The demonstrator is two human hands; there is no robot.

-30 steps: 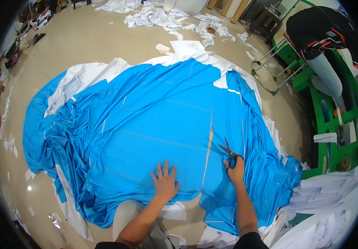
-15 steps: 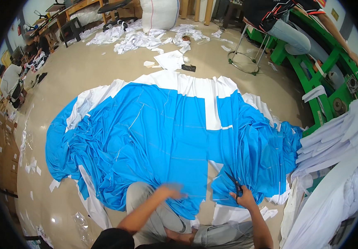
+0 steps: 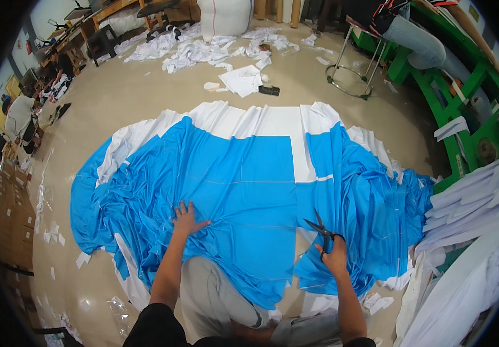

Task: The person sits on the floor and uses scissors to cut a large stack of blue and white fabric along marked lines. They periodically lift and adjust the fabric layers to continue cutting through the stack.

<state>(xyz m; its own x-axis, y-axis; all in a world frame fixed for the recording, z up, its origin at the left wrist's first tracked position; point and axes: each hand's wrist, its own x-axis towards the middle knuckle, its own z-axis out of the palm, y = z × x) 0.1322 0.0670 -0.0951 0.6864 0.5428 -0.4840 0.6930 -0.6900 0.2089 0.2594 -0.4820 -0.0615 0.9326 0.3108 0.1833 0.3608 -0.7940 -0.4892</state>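
Note:
A large heap of blue fabric (image 3: 243,202) with white sections (image 3: 302,151) spreads over the floor before my crossed legs. My left hand (image 3: 186,221) lies on the blue fabric left of centre, fingers spread, holding nothing. At right of centre, my right hand (image 3: 335,254) grips black scissors (image 3: 324,231) by the handles. Their blades stand apart and point up and to the left, above the fabric. Just left of the right hand, a slit between two fabric edges shows some floor, with a white corner folded over near its top.
White cloth strips (image 3: 463,191) hang and pile at the right, beside a green machine frame (image 3: 451,124). A person sits there on a metal stool (image 3: 350,81). White scraps (image 3: 203,55) and a big white sack (image 3: 226,17) lie beyond the fabric. Cardboard boxes (image 3: 9,208) stand at the left.
My left hand has moved forward and left from near my knee and now rests spread on the fabric. The scissors have moved slightly forward, their blades wider apart. The fabric's middle lies flatter.

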